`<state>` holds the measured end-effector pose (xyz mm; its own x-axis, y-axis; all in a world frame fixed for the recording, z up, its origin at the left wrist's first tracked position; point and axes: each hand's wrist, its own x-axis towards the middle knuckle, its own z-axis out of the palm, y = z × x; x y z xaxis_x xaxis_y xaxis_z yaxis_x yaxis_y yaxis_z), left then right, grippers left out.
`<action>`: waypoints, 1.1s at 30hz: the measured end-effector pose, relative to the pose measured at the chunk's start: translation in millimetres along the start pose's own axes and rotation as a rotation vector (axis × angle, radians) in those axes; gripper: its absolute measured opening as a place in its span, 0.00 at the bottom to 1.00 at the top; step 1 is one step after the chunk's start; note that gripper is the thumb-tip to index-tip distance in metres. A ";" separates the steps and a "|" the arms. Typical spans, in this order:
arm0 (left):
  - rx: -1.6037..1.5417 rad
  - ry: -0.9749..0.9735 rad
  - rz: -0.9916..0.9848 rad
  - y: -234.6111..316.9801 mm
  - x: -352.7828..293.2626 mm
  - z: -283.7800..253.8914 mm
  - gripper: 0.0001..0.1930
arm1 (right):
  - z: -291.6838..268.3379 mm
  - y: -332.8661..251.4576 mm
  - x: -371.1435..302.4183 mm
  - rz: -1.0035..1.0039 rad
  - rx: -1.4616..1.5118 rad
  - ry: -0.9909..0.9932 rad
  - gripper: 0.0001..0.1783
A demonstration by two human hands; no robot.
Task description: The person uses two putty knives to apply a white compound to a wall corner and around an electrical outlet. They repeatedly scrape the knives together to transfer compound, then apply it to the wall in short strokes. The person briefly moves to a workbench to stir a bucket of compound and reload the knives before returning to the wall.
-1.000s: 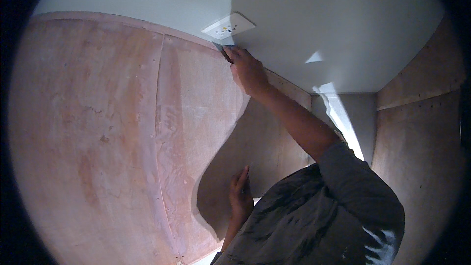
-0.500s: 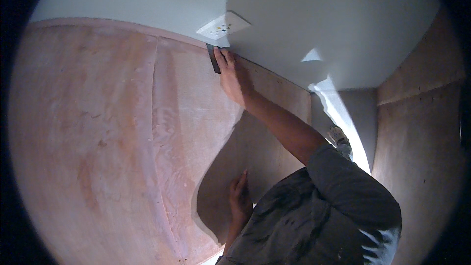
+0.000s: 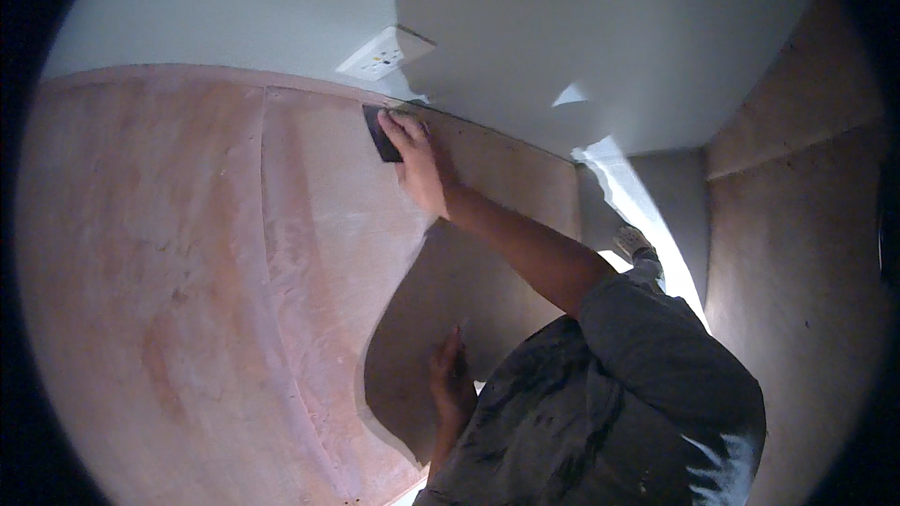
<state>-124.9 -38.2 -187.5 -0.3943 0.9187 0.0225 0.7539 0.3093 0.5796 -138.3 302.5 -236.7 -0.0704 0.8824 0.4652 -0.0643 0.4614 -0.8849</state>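
My right hand [image 3: 422,161] is closed on a flat black scraper-like piece [image 3: 382,136], its fingers laid over the right side. The piece rests on the pinkish, smeared wall surface [image 3: 328,169], just below the line where that meets a pale grey surface [image 3: 216,19]. Lower down, my left hand [image 3: 454,379] is close to my torso, in shadow, fingers mostly curled. Something pale and thin may show at its fingertips, but I cannot make it out.
A white socket plate [image 3: 386,52] sits on the grey surface near the black piece. A raised pink seam [image 3: 267,225] runs down the wall. At right are a shoe [image 3: 633,241], a bright strip of light [image 3: 647,201] and a brownish panel [image 3: 797,244].
My right hand and the black piece have moved slightly away from the grey surface's edge, down the pink wall. The whole view has shifted a little. My left hand stays near my torso.
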 end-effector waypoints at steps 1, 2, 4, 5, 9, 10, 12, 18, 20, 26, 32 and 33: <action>0.000 -0.004 0.012 -6.9 0.0 2.2 0.24 | -4.5 -1.6 -5.4 -0.007 0.028 -0.021 0.47; -0.063 0.026 -0.038 -11.6 0.8 5.3 0.24 | -9.4 -3.7 -11.5 -0.013 0.056 -0.040 0.47; -0.190 0.088 -0.148 -11.2 4.6 13.2 0.24 | -22.2 -6.6 -23.0 -0.064 0.058 -0.046 0.37; -0.294 0.065 -0.217 -9.5 7.4 14.2 0.24 | -31.8 -4.0 -25.0 0.109 0.068 -0.294 0.32; -0.720 0.030 -0.457 36.8 45.0 14.2 0.25 | -76.9 10.9 -65.0 0.465 0.258 -0.664 0.20; -0.831 0.038 -0.513 41.3 51.4 15.6 0.25 | -90.3 8.6 -84.6 0.493 0.326 -0.551 0.21; -1.033 0.024 -0.587 29.6 55.6 18.6 0.26 | -107.7 1.2 -122.3 0.704 0.562 -0.430 0.24; -1.131 -0.159 -0.744 42.0 72.7 56.5 0.29 | -168.5 -15.0 -129.4 1.107 0.786 -0.647 0.30; -1.147 -0.207 -0.782 37.2 79.6 66.9 0.29 | -172.5 -8.3 -133.3 1.154 0.824 -0.607 0.29; -1.050 -0.159 -0.888 28.7 81.8 79.6 0.30 | -221.2 14.2 -113.2 0.664 0.870 0.109 0.21; -1.039 -0.166 -0.967 32.0 92.6 83.9 0.30 | -290.2 -61.8 -70.2 0.081 0.897 -0.010 0.20; -1.029 -0.156 -0.978 30.7 95.3 82.9 0.30 | -294.2 -67.9 -66.9 0.015 0.917 -0.066 0.20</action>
<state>-95.8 79.3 -235.1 -0.4125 0.4812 -0.7735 -0.5205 0.5723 0.6337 163.6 239.3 -214.8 -0.1325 0.8677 0.4792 -0.8255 0.1710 -0.5378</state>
